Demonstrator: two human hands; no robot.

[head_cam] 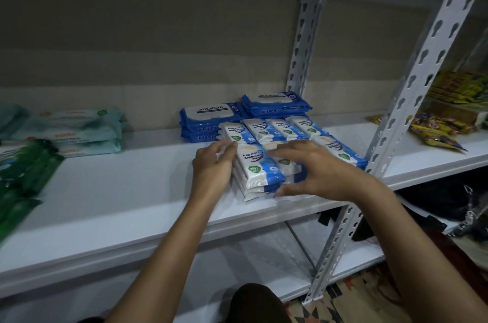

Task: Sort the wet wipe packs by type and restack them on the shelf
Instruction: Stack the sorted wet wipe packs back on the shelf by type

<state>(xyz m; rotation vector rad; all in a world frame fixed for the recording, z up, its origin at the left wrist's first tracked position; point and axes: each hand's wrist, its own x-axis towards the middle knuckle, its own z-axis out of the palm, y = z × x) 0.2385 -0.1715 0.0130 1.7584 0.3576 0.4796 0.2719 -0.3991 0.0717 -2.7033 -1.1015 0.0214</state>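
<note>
Small white-and-blue antibacterial wipe packs (260,166) lie stacked near the front of the white shelf (126,190), with a row of the same packs (277,128) behind them. My left hand (214,164) presses against the left side of the front stack. My right hand (314,169) lies over the stack's right part, fingers spread, thumb at the front edge. Two stacks of dark blue antabax packs (208,121) stand at the back. Pale green packs (79,129) and dark green packs (23,166) lie at the left.
A white perforated upright (412,90) stands right of the packs, another (301,58) at the back. Yellow snack bags (433,132) fill the neighbouring shelf bay. Dark items lie on the lower shelf at right. A patterned floor shows below.
</note>
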